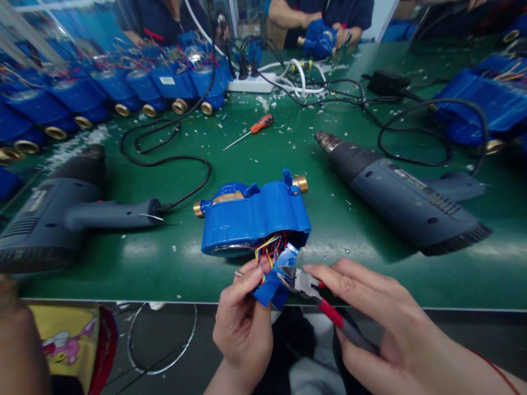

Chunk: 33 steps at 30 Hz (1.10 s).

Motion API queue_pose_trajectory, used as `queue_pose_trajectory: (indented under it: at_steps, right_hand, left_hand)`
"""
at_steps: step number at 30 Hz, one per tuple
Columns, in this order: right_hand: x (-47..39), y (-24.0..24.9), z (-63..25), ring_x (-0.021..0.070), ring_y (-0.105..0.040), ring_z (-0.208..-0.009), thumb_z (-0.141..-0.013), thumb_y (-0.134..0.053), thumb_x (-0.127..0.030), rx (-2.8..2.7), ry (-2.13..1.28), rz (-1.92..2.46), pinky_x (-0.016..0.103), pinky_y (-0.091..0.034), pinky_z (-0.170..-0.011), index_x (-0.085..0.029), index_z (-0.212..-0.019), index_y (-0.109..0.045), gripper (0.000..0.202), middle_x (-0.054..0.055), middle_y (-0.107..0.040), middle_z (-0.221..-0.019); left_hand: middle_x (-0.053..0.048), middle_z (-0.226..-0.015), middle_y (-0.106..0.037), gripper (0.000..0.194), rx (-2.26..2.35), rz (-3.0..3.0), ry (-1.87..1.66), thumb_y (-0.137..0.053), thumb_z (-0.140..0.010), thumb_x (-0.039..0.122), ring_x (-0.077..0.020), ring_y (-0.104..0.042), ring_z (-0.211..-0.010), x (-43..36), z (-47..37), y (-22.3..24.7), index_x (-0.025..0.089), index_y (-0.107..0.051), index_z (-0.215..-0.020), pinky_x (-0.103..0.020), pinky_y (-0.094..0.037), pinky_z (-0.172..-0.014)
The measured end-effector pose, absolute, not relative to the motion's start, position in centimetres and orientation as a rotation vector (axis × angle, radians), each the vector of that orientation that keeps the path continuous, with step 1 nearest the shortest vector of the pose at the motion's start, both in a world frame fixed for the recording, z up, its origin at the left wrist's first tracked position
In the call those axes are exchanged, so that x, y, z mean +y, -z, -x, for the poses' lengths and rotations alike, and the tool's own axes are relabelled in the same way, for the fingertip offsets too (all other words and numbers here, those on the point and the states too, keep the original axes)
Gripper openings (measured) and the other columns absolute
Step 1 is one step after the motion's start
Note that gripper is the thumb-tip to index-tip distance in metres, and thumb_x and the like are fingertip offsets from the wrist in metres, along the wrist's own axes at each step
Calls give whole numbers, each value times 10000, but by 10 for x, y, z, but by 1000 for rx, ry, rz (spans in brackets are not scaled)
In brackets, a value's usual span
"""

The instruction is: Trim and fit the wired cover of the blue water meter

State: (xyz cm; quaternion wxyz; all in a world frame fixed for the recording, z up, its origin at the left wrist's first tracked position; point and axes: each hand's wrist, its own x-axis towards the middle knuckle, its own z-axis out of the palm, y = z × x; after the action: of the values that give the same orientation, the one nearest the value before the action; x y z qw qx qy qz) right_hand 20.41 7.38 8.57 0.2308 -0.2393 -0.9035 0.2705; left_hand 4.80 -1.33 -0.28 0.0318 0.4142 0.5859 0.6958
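L hand grips blue strip w/ wires; R hand grips red-grey pliers, tips at strip.

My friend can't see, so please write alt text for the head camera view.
A person's left hand holds a blue piece beside colored wires from a blue casing with brass fittings, while the right hand holds red-handled pliers at the piece. Two heat guns lie on the green table.

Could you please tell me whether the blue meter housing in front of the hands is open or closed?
Open: coloured wires come out of the near side of the blue meter housing, toward the left hand.
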Motion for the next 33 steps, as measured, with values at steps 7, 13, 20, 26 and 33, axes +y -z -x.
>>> queue_pose_trajectory:
  at_steps: [7, 13, 20, 26, 33]
  right_hand:
    - [78, -82, -208, 265, -615, -882, -757, -492, -127, -2748, -532, 671, 404, -555, -695, -187, -1309, -536, 557, 92, -634, -1023]
    - [86, -88, -204, 261, -623, -846, -763, -467, -101, -2785, -379, 577, 378, -545, -648, -158, -1261, -586, 515, 97, -656, -990]
    - [93, -91, -202, 224, -605, -734, -785, -472, -89, -2773, -270, 447, 336, -486, -560, -140, -1214, -591, 449, 68, -658, -901]
    - [93, -86, -204, 212, -600, -712, -805, -470, -83, -2753, -237, 408, 335, -460, -540, -132, -1228, -579, 439, 63, -655, -896]
    - [93, -78, -205, 181, -604, -707, -789, -471, -79, -2701, -483, 465, 304, -489, -579, -163, -1225, -593, 460, 36, -641, -864]
  left_hand:
    - [-23, -1088, -755, 409, 1647, -1157, -2196, -722, -812, -1, -149, -738, -990, -14, -47, -2, 220, -595, -1132, -170, -598, -816]
    - [-43, -1040, -754, 283, 1629, -1227, -2166, -713, -844, 39, -164, -735, -1005, -10, -44, -6, 200, -591, -1042, -189, -597, -832]
    - [-7, -1049, -745, 367, 1582, -1195, -2196, -690, -801, -43, -137, -728, -1018, -12, -45, -6, 210, -613, -1055, -164, -581, -856]
    - [17, -1017, -727, 432, 1546, -1214, -2223, -679, -760, -90, -131, -726, -1016, -10, -44, -3, 212, -641, -1067, -172, -567, -901]
    - [13, -1014, -721, 413, 1580, -1266, -2203, -659, -792, -72, -131, -726, -1009, -9, -43, -4, 221, -629, -1082, -192, -567, -916]
